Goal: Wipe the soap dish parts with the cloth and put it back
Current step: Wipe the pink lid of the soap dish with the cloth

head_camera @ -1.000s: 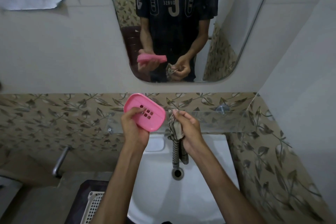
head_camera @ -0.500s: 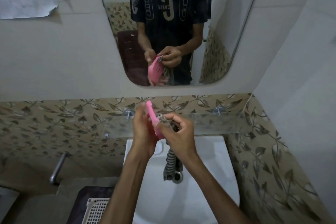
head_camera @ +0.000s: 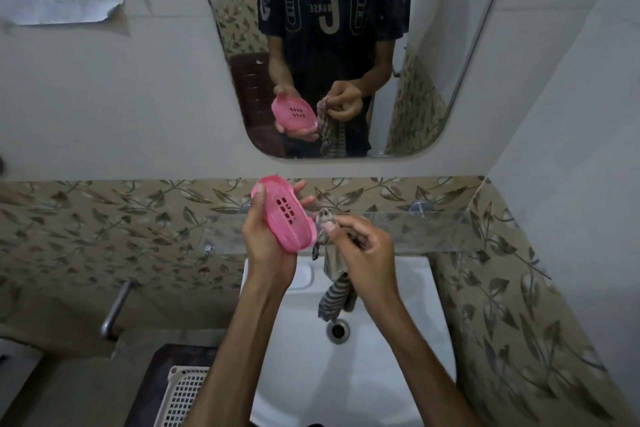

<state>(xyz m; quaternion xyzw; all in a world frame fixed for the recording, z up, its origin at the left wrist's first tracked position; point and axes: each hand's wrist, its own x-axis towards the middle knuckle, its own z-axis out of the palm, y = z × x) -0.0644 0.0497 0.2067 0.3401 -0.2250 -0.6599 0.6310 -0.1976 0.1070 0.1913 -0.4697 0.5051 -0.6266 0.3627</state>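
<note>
A pink oval soap dish part (head_camera: 284,215) with a block of small slots sits tilted in my left hand (head_camera: 266,246), held above the back of the sink. My right hand (head_camera: 363,250) grips a grey striped cloth (head_camera: 334,291) just to the right of the dish. A bunched tip of the cloth lies over my thumb next to the dish's lower right rim. The rest of the cloth hangs down over the basin. The mirror repeats both hands, dish and cloth.
A white sink (head_camera: 349,374) with a metal drain (head_camera: 337,331) lies below my hands. A glass shelf (head_camera: 433,229) on metal pegs runs along the leaf-patterned tiles. A white slotted basket (head_camera: 180,395) and a metal pipe (head_camera: 116,308) are at lower left. A mirror (head_camera: 450,45) hangs above.
The dish was edge-on with the cloth pressed against it; now its slotted face is turned toward me and my right hand with the cloth has drawn off to the right.
</note>
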